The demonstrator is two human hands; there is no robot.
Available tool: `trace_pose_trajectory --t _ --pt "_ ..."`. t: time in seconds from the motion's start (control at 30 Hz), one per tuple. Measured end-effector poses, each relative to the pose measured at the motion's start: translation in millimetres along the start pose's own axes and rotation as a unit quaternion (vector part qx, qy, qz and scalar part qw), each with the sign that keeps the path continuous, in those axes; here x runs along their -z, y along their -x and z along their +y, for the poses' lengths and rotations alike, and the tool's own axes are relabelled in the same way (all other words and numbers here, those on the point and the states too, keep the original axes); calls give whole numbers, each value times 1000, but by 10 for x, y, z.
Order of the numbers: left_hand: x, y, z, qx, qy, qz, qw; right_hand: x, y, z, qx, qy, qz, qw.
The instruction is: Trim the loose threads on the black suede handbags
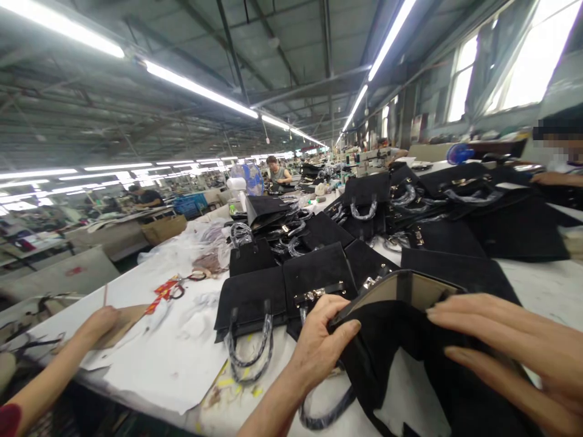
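A black bag (410,328) with a beige inside is held mouth-up at the lower right, over the white table (168,370). My left hand (321,340) pinches its left rim between thumb and fingers. On the bag's right side lies my right hand (510,346), its fingers stretched along the rim and partly inside. Below my left hand hangs a wrapped handle (328,416). Just beyond are black bags with plastic-wrapped handles, among them one bag (250,297) lying flat and another bag (319,273) with a metal clasp.
Another person's hand (102,318) rests on brown material (125,325) at the left. Scissors (177,288) lie beside a red wrapper (161,294). More black bags (514,212) are heaped at the back right, near a person's arm (558,178). A blue fan (250,179) stands farther back.
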State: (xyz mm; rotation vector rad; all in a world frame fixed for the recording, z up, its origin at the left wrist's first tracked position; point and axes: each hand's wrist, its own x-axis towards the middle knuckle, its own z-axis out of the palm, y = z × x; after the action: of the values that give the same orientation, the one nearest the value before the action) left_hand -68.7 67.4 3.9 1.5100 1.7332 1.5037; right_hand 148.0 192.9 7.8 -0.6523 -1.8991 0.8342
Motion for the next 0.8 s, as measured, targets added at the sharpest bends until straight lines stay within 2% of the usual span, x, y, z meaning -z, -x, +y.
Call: trace_pose_trajectory --t 0.03,0.07,0.1,0.17,0.27,0.37,0.63,0.8 --pt "-21 20 10 16 1 13 1000 -8 -128 -29 79 79 -104 988" --pt "-42 38 12 33 7 21 999 -28 -244 -50 135 142 -167 966" --pt "-61 51 7 46 16 26 998 -57 -344 -63 178 196 -205 942" --pt "-90 70 -24 58 35 22 997 -131 -486 -61 210 280 -225 909" --pt "-109 80 -79 55 51 15 997 -215 -592 -18 177 350 -268 880" --pt "-105 79 -91 48 46 17 998 -228 -654 23 114 328 -318 882" --pt "-119 74 -56 41 31 23 998 -243 -839 17 41 220 -342 913" --pt "-137 68 -70 82 85 32 993 -312 -854 -82 82 203 -342 914"
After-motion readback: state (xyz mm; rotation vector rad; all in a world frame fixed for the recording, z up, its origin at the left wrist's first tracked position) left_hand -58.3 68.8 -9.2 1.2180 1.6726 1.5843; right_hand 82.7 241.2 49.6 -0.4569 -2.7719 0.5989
